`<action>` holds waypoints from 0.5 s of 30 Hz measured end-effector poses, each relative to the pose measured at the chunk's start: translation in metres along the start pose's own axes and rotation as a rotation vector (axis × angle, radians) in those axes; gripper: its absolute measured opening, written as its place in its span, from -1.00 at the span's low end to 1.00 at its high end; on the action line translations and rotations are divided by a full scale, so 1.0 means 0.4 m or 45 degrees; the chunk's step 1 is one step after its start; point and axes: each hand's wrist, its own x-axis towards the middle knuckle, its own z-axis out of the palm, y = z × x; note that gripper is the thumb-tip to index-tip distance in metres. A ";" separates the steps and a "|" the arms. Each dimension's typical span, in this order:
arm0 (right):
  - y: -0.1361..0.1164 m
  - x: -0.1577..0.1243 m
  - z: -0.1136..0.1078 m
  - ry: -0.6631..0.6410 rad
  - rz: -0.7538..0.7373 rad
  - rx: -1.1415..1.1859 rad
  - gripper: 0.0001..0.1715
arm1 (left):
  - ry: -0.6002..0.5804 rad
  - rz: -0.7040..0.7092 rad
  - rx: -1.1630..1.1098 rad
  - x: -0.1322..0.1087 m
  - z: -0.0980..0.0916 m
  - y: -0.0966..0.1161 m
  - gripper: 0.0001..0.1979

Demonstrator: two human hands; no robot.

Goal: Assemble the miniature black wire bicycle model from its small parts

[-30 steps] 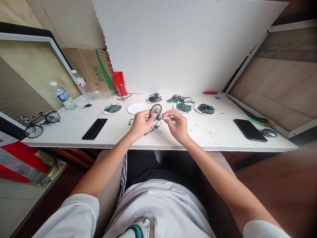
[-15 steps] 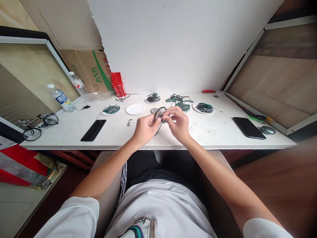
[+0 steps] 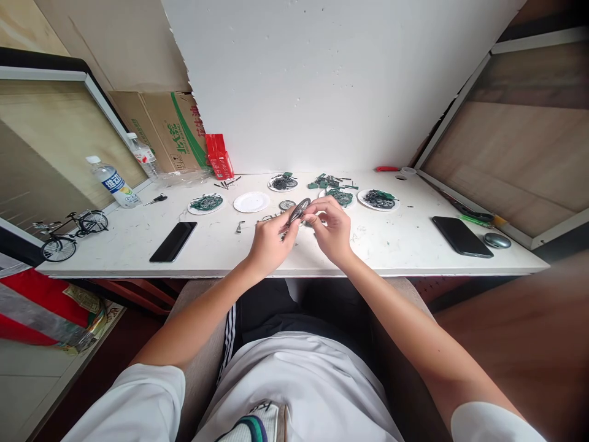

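My left hand [image 3: 268, 240] and my right hand [image 3: 330, 227] meet above the middle of the white table [image 3: 400, 245]. Between their fingertips is a small spoked model bicycle wheel [image 3: 299, 210], tilted nearly edge-on, with a thin dark frame piece hanging below it. Both hands pinch this wheel assembly, the left from below, the right from the right side. Another small wheel [image 3: 287, 204] lies on the table just behind the hands.
Paper plates with green and black parts [image 3: 207, 202] [image 3: 283, 182] [image 3: 379, 199] and an empty plate [image 3: 251, 201] line the back. Two black phones [image 3: 173, 241] [image 3: 462, 236], a finished model bicycle [image 3: 69, 232], water bottles [image 3: 111, 182], a red box [image 3: 220, 157] and a cardboard box [image 3: 162, 131] stand around.
The wheel has turned from facing me to nearly edge-on and sunk slightly. My hands have drawn closer together around it.
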 end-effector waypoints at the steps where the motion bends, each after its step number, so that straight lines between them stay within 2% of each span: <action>1: -0.002 -0.001 0.002 0.017 -0.038 -0.018 -0.65 | 0.026 0.037 0.049 -0.001 0.001 0.001 -0.60; 5: -0.014 -0.009 0.012 0.095 -0.188 -0.127 -0.66 | 0.130 0.154 0.168 -0.003 0.004 0.005 -0.58; 10: -0.029 -0.020 0.026 0.161 -0.268 -0.176 -0.78 | 0.213 0.270 0.258 -0.005 0.009 0.001 -0.58; 15: -0.040 -0.034 0.040 0.203 -0.199 -0.151 -0.80 | 0.274 0.348 0.324 -0.006 0.016 -0.016 -0.59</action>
